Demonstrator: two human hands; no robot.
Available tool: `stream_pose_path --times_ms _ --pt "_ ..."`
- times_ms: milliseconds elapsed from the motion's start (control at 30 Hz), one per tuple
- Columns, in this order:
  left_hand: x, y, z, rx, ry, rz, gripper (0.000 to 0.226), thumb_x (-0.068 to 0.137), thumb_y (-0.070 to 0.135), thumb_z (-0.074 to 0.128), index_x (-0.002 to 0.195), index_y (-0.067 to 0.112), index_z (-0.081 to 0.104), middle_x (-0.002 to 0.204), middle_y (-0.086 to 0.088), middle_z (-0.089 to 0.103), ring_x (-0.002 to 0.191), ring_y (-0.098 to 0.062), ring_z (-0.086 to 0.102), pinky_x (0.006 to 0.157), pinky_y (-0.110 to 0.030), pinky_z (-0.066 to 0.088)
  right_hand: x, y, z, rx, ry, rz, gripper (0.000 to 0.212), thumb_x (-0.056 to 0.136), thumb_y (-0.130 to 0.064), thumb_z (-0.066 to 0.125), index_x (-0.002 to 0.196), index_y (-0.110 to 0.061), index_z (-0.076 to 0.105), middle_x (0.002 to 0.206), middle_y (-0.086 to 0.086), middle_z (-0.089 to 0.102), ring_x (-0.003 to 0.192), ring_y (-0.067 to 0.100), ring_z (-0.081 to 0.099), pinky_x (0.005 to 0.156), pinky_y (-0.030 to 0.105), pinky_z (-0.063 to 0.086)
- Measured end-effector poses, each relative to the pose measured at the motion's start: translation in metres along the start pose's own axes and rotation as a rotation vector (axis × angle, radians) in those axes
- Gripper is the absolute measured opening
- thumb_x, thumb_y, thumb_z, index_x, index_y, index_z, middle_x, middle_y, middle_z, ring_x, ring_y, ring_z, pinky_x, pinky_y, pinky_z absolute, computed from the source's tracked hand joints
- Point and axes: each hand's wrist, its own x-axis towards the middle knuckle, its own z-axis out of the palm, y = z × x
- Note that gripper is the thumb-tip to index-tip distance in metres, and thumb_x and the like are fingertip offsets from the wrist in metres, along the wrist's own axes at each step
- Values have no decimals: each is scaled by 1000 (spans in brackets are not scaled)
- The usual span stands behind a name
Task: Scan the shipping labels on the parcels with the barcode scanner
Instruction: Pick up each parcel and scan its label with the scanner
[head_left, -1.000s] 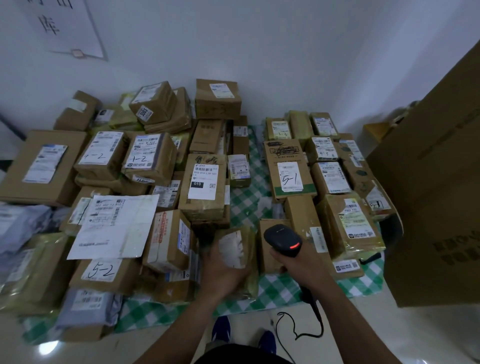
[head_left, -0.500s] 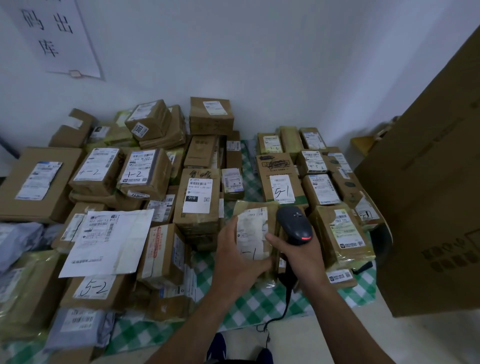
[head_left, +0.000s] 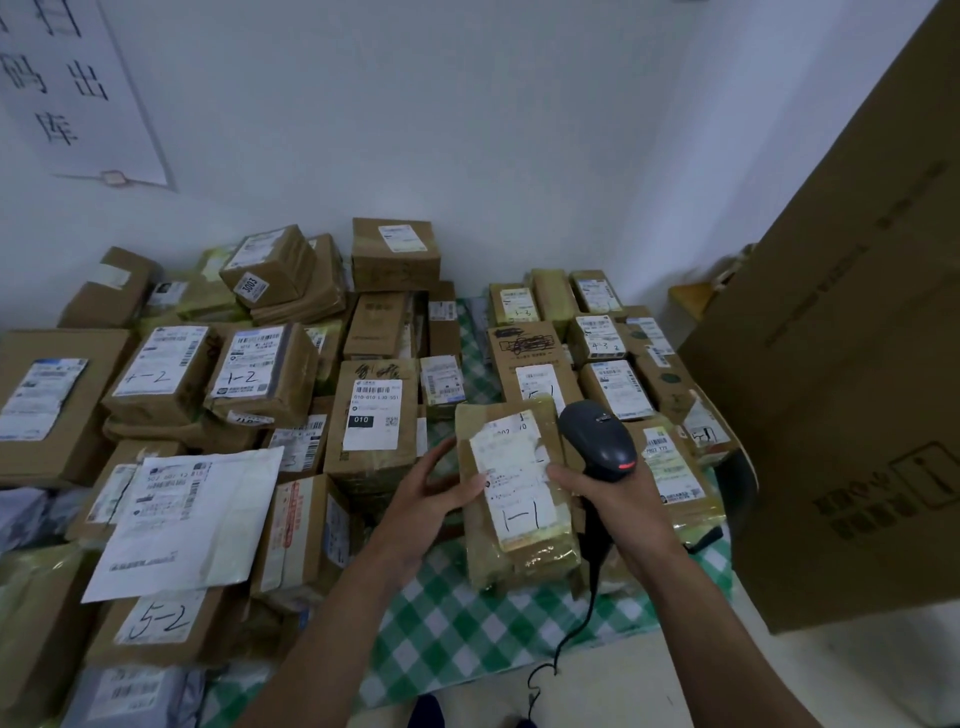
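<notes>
- A second ago the parcel (head_left: 519, 525) sat low, to the near right of the box marked 010 (head_left: 378, 415). It now stands tipped up just right of that box.
- Its label (head_left: 511, 483), with "1-1" written by hand, now faces the person. The printed code is too blurred for me to read.
- The scanner (head_left: 597, 441) has risen with it and sits one place further right of the 010 box, against the parcel's right edge.
- I'd say the label is ready, but the scanner's red window looks turned away from it, so it still needs aiming.
- The left hand (head_left: 431, 499) grips the parcel's left edge, thumb on the front.
- The right hand (head_left: 618, 501) is wrapped round the scanner handle, one digit reaching to the label's edge.
- The hands are apart, with the parcel between them.
</notes>
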Motion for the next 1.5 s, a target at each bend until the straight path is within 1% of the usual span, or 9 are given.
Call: stream_pose_path --times_ms 133,367,533,700,833,967,1233,1400,1500 --pt "11 2 2 64 70 119 91 74 19 88 146 50 41 133 7 63 118 -12 64 94 -44 60 2 2 -1 -181 55 -65 43 79 -32 89 117 -28 70 91 -15 75 82 7 70 80 39 56" --pt "29 14 4 146 216 261 107 76 21 90 158 42 25 143 12 54 109 7 55 92 -32 55 -14 -13 3 -425 -108 -89 39 88 -27 81 122 -24 62 82 -8 73 65 3 71 56 8 45" --pt "38 14 7 178 240 279 115 76 16 91 161 42 18 156 0 46 137 -20 51 108 -55 49 -20 -20 15 -434 -156 -68 28 88 -23 82 101 -40 63 82 -14 75 67 -8 67 59 7 47" --pt "41 9 10 215 235 316 112 79 8 87 162 37 18 153 6 46 128 -8 48 89 -24 50 -22 -24 19 -434 -163 -70 32 89 -22 80 95 -46 60 75 -23 73 61 -12 63 57 5 44" --pt "44 5 9 225 229 310 111 80 4 85 162 37 18 132 23 52 107 17 53 80 -15 48 -21 -27 19 -438 -177 -60 29 90 -25 79 97 -46 60 75 -21 73 61 -10 63 57 7 44" --pt "46 2 7 223 228 313 112 79 4 86 162 39 19 141 18 46 125 -1 48 88 -23 49 -20 -29 18 -435 -187 -61 32 89 -25 80 104 -45 60 91 -16 73 75 -8 68 59 6 46" --pt "51 -5 4 233 231 303 109 79 4 86 162 36 22 146 13 47 126 -4 48 82 -17 50 -16 -27 16 -485 -223 -56 31 91 -22 78 97 -44 57 80 -14 70 57 -12 61 54 4 43" --pt "52 -7 -2 288 277 303 109 77 14 90 159 47 24 159 9 41 145 -17 40 113 -54 45 -9 -20 13 -466 -199 -37 28 90 -23 79 102 -42 63 84 -14 73 64 -10 65 56 7 45" --pt "43 -8 -7 399 310 327 105 79 19 89 159 45 26 152 17 45 141 -10 43 115 -46 43 -3 -11 5 -505 -180 -9 31 89 -33 79 116 -31 66 71 -15 72 62 -4 66 56 10 44"
